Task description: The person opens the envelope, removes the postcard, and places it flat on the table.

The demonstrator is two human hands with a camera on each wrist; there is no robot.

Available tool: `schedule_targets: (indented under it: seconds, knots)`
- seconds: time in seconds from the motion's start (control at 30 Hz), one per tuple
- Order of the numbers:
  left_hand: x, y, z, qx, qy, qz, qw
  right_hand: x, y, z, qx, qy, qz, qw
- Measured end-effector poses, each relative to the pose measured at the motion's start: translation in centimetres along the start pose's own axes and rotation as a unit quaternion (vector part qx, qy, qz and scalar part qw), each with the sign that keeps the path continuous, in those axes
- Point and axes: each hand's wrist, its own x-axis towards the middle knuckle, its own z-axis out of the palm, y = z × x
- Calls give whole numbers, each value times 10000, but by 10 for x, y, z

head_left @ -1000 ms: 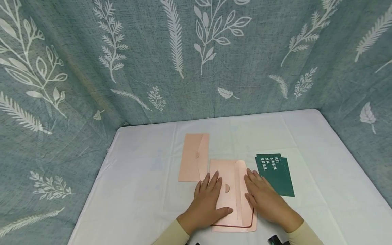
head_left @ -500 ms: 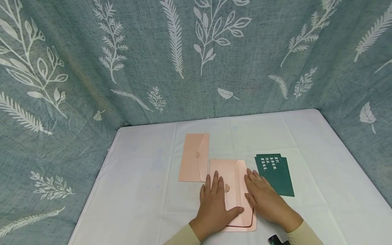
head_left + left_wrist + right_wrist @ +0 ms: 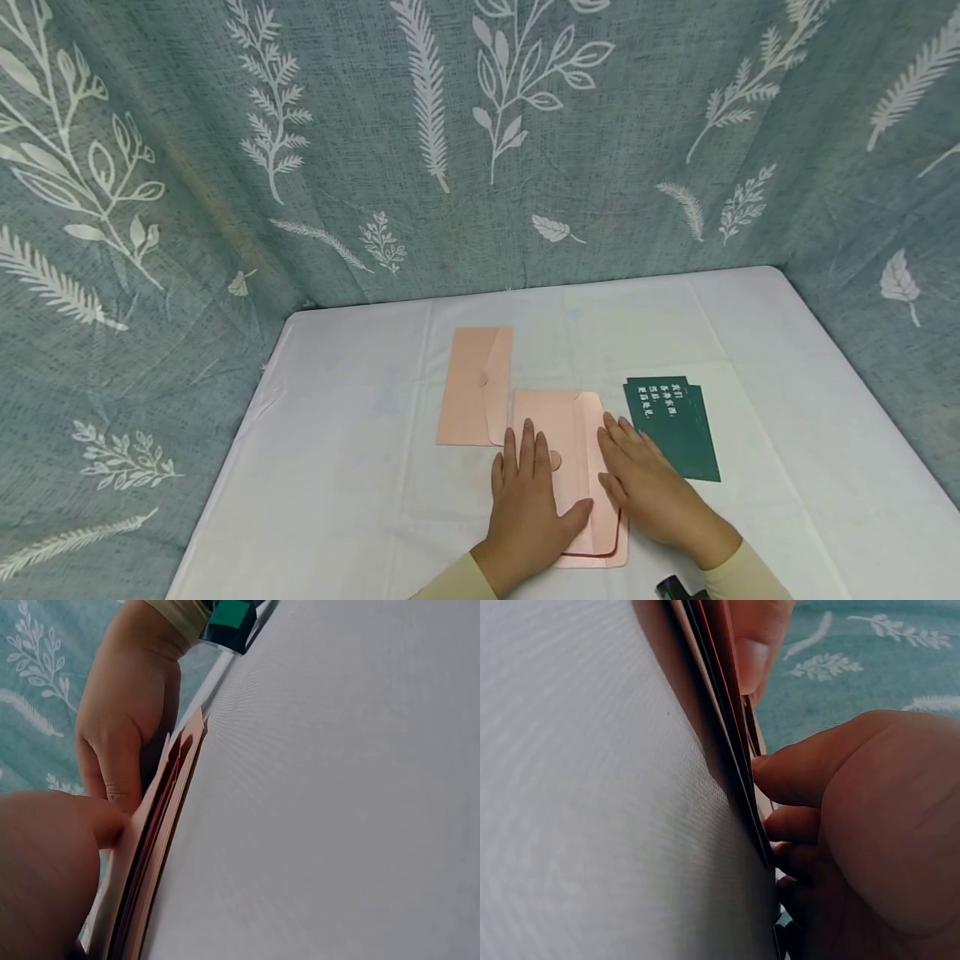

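In the head view, a small stack of pink envelopes (image 3: 546, 410) lies at the near middle of the table, the top one with its flap on the right. My left hand (image 3: 528, 517) rests on the left part of it, fingers straight and thumb spread across the paper. My right hand (image 3: 656, 487) touches the right edge with extended fingers. In the left wrist view, dark red layers show between the envelopes (image 3: 142, 855). The right wrist view shows the stack's edge (image 3: 720, 697) beside my right hand (image 3: 885, 817). My left palm hides part of the top envelope.
Another pink envelope (image 3: 468, 387) lies beyond the stack to the left. Dark green cards (image 3: 686, 437) with white writing sit to the right. A white cloth (image 3: 337, 467) covers the table, and a teal leaf-patterned curtain (image 3: 360, 150) surrounds its back and sides.
My left hand has slid to the right over the stack, and its thumb now lies nearer the flap. My right hand and the other papers have stayed in place.
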Motion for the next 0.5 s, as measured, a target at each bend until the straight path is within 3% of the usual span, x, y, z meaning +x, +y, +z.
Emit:
schedule_targets:
  seconds: [0.3,0.5]
  knots:
    - [-2,-1,-4,-677,45,-77,9977,0,1,0,14,41,-6,10000]
    - [-1,0,-6,-852,-26,-96,9963,0,2,0,72,90,64,9999]
